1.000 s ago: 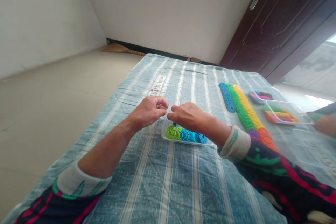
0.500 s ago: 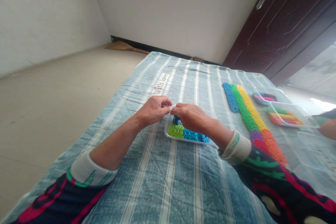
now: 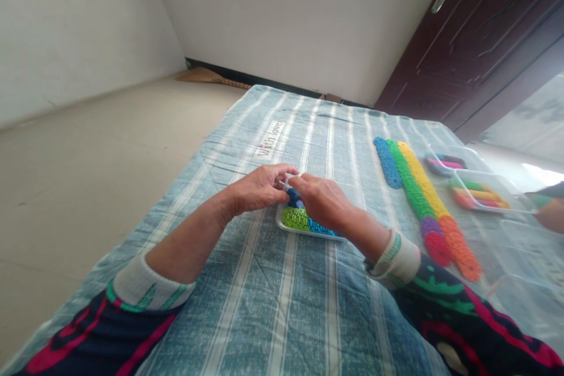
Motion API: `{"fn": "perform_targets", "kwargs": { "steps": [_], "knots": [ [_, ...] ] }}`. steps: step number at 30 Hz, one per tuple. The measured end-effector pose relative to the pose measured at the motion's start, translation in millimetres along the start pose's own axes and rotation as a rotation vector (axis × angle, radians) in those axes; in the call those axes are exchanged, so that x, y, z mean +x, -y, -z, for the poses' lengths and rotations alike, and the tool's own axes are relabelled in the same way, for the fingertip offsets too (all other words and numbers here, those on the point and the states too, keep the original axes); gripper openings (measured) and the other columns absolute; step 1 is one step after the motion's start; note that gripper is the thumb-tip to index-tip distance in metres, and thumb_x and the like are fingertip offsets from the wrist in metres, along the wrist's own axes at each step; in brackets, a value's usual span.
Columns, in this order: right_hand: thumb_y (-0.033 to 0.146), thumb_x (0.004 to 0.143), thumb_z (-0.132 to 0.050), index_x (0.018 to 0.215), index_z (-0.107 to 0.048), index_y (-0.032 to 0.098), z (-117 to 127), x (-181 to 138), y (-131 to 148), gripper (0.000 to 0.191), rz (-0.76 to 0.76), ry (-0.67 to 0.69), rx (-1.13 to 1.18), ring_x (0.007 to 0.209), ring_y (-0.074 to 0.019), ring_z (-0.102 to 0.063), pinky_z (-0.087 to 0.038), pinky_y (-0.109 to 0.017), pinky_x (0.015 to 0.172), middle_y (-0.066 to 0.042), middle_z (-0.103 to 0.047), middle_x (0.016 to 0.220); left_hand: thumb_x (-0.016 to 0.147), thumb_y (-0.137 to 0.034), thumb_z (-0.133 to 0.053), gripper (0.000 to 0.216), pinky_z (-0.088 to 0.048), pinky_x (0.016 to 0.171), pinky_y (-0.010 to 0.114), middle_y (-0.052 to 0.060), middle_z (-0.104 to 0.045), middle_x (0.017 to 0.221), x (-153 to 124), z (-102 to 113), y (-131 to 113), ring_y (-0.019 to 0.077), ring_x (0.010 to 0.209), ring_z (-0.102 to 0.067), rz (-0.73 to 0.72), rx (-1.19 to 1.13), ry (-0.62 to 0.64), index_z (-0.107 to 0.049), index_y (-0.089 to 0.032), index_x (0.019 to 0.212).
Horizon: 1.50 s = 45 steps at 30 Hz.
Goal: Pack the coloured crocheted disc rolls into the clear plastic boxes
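A clear plastic box (image 3: 282, 228) lies on the striped cloth in front of me. Along its near side run rows of thin overlapping pieces, light green ones (image 3: 296, 219) and bright blue ones (image 3: 324, 227). Dark blue pieces (image 3: 294, 197) show between my hands at the box's left end. My left hand (image 3: 259, 188) curls its thumb and fingers around that end, with a small pale bit between them. My right hand (image 3: 326, 201) is bent over the box with its fingertips closed against the left fingers. What its fingertips hold is hidden.
To the right, long rows of flat scalloped pieces lie on the cloth: blue (image 3: 388, 163), green (image 3: 409, 182), yellow (image 3: 420, 179), purple, red and orange (image 3: 460, 247). Beyond them stand clear boxes (image 3: 496, 188) with coloured pieces. Another person's hand (image 3: 550, 211) is at the right edge.
My left hand has shifted slightly right, and its thumb and fingers have spread around the box's end. My right hand has moved a little lower, covering more of the blue row.
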State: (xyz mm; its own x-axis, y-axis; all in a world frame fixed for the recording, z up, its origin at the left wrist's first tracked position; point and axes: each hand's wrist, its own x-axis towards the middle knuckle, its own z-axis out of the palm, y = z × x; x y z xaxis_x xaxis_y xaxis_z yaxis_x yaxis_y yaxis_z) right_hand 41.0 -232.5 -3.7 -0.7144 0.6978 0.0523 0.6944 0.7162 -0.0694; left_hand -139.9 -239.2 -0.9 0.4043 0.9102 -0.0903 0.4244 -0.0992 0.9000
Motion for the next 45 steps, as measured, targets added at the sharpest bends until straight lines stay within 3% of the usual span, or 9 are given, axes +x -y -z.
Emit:
{"fn": "perform_targets", "kwargs": {
  "steps": [10,14,24,29,34,45],
  "knots": [
    [0.005,0.085,-0.048,0.107,-0.061,0.015,-8,-2,-9,0.027,-0.094,0.014,0.09,0.086,-0.0178,-0.061,-0.037,-0.027,0.066,-0.009,-0.069,0.101,0.065,-0.021,-0.061,0.068,-0.053,0.078,0.033,0.008,-0.072,0.103,1,-5,2,0.0201,0.084,-0.068,0.009,0.028,-0.027,-0.052,-0.015,0.132],
    [0.001,0.082,-0.05,0.109,-0.063,0.016,-4,-10,-20,0.033,-0.078,0.011,0.11,0.088,-0.0161,-0.061,-0.037,-0.025,0.067,-0.006,-0.069,0.101,0.065,-0.022,-0.062,0.074,-0.053,0.081,0.033,0.01,-0.072,0.105,3,-11,4,0.0218,0.089,-0.069,0.011,0.108,-0.078,-0.049,-0.012,0.137],
    [0.0,0.082,-0.053,0.094,-0.069,0.016,20,-24,-33,0.025,-0.031,0.28,-0.139,0.075,-0.0151,-0.061,-0.028,-0.027,0.056,-0.007,-0.071,0.087,0.068,-0.023,-0.066,0.074,-0.052,0.09,0.036,0.013,-0.071,0.11,3,-20,-2,0.0257,0.101,-0.068,0.019,0.294,-0.19,-0.049,-0.01,0.139],
    [0.003,0.087,-0.05,0.099,-0.069,0.017,22,-19,-30,0.026,-0.004,0.305,-0.182,0.075,-0.0164,-0.064,-0.027,-0.027,0.055,-0.008,-0.072,0.086,0.07,-0.02,-0.064,0.07,-0.052,0.091,0.035,0.012,-0.072,0.113,3,-20,-1,0.0253,0.107,-0.067,0.015,0.301,-0.187,-0.05,-0.013,0.138],
    [0.008,0.089,-0.054,0.101,-0.069,0.016,21,-18,-28,0.021,-0.072,0.35,-0.241,0.075,-0.0194,-0.066,-0.026,-0.028,0.054,-0.011,-0.073,0.086,0.07,-0.018,-0.064,0.071,-0.052,0.092,0.035,0.014,-0.07,0.117,3,-21,-1,0.0256,0.105,-0.068,0.032,0.328,-0.18,-0.048,-0.01,0.14],
    [0.014,0.089,-0.055,0.11,-0.068,0.021,4,-17,-25,0.026,-0.265,0.215,-0.115,0.088,-0.0225,-0.066,-0.031,-0.028,0.059,-0.01,-0.073,0.098,0.07,-0.02,-0.063,0.068,-0.052,0.093,0.035,0.009,-0.071,0.111,6,-23,4,0.0244,0.103,-0.068,-0.003,0.407,-0.208,-0.051,-0.013,0.136]
  ]
}}
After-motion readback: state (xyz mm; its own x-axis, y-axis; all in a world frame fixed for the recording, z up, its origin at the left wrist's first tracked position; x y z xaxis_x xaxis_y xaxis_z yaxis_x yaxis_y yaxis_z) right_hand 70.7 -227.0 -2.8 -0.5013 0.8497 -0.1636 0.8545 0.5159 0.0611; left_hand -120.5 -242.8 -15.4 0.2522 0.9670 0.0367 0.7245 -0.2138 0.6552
